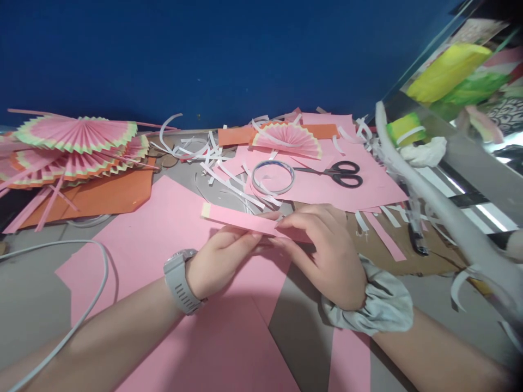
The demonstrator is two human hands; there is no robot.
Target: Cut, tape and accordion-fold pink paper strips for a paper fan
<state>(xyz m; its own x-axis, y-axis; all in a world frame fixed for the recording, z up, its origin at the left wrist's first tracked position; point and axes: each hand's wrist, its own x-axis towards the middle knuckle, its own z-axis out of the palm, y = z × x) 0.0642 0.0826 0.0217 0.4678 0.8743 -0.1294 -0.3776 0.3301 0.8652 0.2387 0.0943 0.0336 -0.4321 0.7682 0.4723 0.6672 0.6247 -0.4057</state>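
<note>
Between my two hands is a narrow folded pink paper strip (241, 219) with a pale yellow tip at its left end. My left hand (223, 258), below a grey watch, is closed on the strip from underneath, thumb along its near edge. My right hand (322, 247), with a pale scrunchie at the wrist, pinches the strip's right part between thumb and fingers. Just beyond my hands lie a roll of tape (254, 177) and black-handled scissors (346, 174). Large pink paper sheets (151, 239) spread under my arms.
Pleated pink paper fans (77, 136) are piled at the left on orange paper (106, 190). Another fan (286, 139) lies at the back among white paper scraps (212, 158). A white cable (107, 267) curves over the left side; a white bar (433, 190) slants across the right.
</note>
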